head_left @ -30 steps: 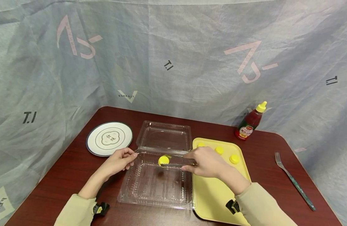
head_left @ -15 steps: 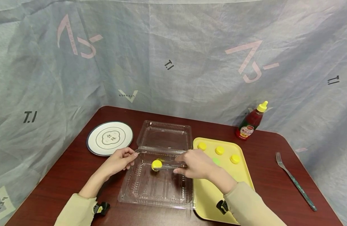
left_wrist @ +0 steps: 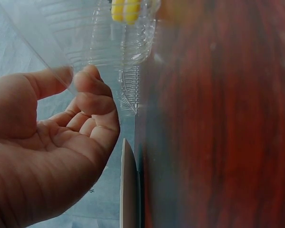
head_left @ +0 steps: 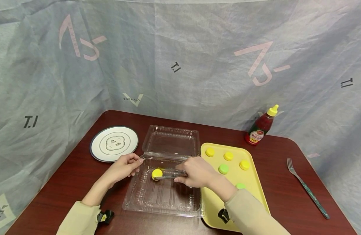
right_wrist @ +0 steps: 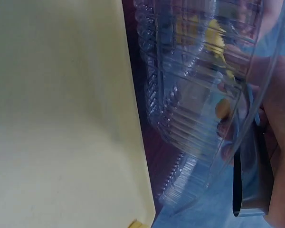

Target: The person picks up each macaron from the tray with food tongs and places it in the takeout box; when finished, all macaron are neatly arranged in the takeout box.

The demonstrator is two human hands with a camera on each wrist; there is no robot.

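Note:
My left hand (head_left: pixel 126 167) pinches the left rim of a clear plastic clamshell box (head_left: pixel 157 209) between thumb and fingers; the left wrist view shows the thumb and fingertips at the rim. My right hand (head_left: pixel 195 173) grips metal tongs (right_wrist: pixel 254 180), reaching in over the box's right side. A round yellow macaron (head_left: pixel 157 174) sits between the tong tips, low in the left back part of the box's base. Its pale filling line shows in the left wrist view, where the macaron (left_wrist: pixel 126 10) appears through the clear wall.
Right of the box lies a yellow tray (head_left: pixel 227 202) with several yellow and green macarons (head_left: pixel 223 168). A white plate (head_left: pixel 99 143) is at the left, the open lid (head_left: pixel 171 140) behind the base. A red sauce bottle (head_left: pixel 259 129) and a fork (head_left: pixel 306 187) are at the right.
My right hand has moved left and slightly down with the tongs and the yellow macaron, uncovering green macarons on the tray. The left hand has stayed at the rim.

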